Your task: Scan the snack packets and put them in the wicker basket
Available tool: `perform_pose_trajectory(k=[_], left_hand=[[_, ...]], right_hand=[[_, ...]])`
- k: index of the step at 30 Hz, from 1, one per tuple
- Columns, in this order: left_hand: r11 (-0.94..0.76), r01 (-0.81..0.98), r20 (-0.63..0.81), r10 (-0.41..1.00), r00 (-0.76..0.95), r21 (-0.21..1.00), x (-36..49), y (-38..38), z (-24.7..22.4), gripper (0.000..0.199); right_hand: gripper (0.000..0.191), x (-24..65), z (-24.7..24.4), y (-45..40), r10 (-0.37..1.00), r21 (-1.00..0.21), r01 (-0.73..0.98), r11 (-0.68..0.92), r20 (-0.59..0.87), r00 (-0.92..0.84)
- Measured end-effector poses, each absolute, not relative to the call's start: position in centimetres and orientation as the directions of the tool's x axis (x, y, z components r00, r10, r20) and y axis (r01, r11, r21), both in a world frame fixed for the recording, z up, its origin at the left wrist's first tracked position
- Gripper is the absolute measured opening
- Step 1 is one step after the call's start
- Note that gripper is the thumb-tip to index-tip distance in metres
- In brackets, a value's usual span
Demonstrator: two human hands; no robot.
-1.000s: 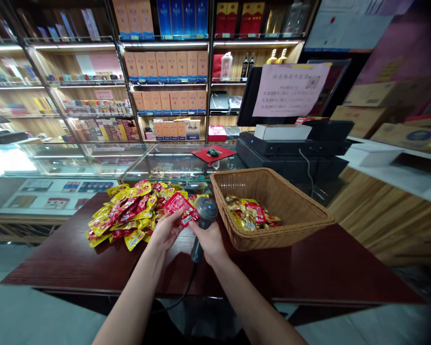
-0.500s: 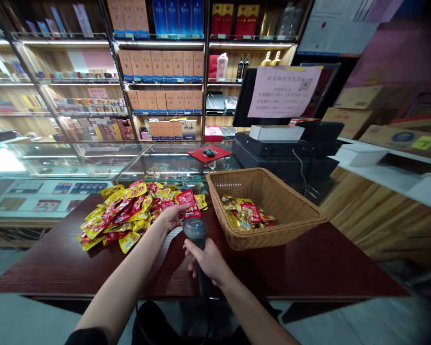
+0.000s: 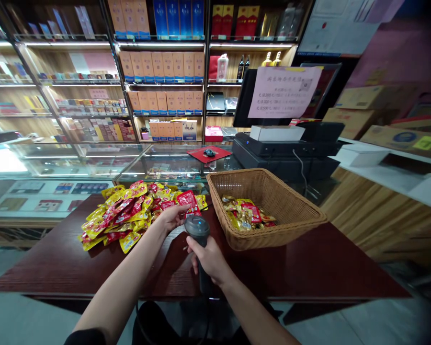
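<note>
My left hand (image 3: 173, 216) pinches a red snack packet (image 3: 188, 202) by its edge, just beyond the scanner's head. My right hand (image 3: 209, 258) is wrapped round the handle of a dark barcode scanner (image 3: 197, 226), whose head tilts toward that packet. A heap of red and yellow snack packets (image 3: 120, 211) lies on the table to the left of my hands. On the right stands a brown wicker basket (image 3: 290, 227) with several packets (image 3: 249, 213) lying on its bottom.
The dark red wooden table (image 3: 301, 273) spreads under everything. Behind it is a glass display counter (image 3: 154, 160) with a mouse (image 3: 209, 153) on a red mat (image 3: 221, 154). A monitor (image 3: 244, 98) with a paper sign stands back right, near stacked cardboard boxes (image 3: 398, 139).
The scanner in my right hand has shifted very slightly to the right. My left hand and its packet stay almost where they were.
</note>
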State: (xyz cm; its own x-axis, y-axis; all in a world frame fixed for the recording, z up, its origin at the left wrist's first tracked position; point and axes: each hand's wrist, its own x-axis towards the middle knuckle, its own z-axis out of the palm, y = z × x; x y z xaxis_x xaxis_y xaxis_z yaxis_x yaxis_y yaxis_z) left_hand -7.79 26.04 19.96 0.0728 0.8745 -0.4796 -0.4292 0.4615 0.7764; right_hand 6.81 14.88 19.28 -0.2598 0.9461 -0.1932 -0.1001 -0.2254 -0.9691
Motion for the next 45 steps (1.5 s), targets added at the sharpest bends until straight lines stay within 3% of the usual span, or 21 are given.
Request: perform_pose_trajectory(k=[7, 17, 23, 26, 28, 31, 33, 40, 45], left_hand=[[0.462, -0.394, -0.459, 0.882, 0.109, 0.795, -8.3, 26.0, 20.0, 0.021], [0.445, -0.415, -0.455, 0.887, 0.079, 0.794, -8.4, 25.7, 20.6, 0.006], [0.447, -0.417, -0.462, 0.884, 0.069, 0.791, -8.3, 26.2, 20.4, 0.007], [0.43, -0.433, -0.444, 0.893, 0.073, 0.793, -8.7, 25.8, 20.4, 0.007], [0.411, -0.444, -0.415, 0.905, 0.093, 0.796, -9.4, 24.9, 20.7, 0.007], [0.368, -0.445, -0.341, 0.929, 0.141, 0.816, -10.5, 22.8, 22.3, 0.009], [0.329, -0.431, -0.285, 0.944, 0.164, 0.84, -11.1, 21.3, 24.0, 0.01], [0.21, -0.305, -0.127, 0.954, 0.272, 0.929, -8.3, 19.9, 31.5, 0.015], [0.133, -0.28, -0.023, 0.93, 0.367, 0.951, -1.5, 22.9, 34.3, 0.021]], right_hand=[[0.038, 6.7, 18.8, 15.0, 0.945, -0.962, -0.159, -0.22, -0.17, -0.279], [0.041, 6.6, 18.9, 15.3, 0.942, -0.965, -0.144, -0.219, -0.171, -0.29], [0.04, 6.7, 19.8, 14.9, 0.94, -0.971, -0.097, -0.217, -0.181, -0.288], [0.037, 6.8, 20.1, 15.2, 0.961, -0.981, -0.091, -0.172, -0.147, -0.234], [0.031, 7.0, 20.5, 15.8, 0.989, -0.996, -0.071, -0.053, -0.043, -0.14], [0.023, 7.1, 21.9, 17.2, 0.978, -0.978, -0.02, 0.207, 0.207, 0.035], [0.024, 7.0, 23.2, 18.3, 0.951, -0.955, 0.008, 0.298, 0.297, 0.088], [0.025, 8.0, 29.2, 20.2, 0.951, -0.932, -0.195, 0.307, 0.293, 0.096], [0.026, 14.3, 32.8, 21.6, 0.936, -0.932, -0.181, 0.313, 0.271, 0.225]])
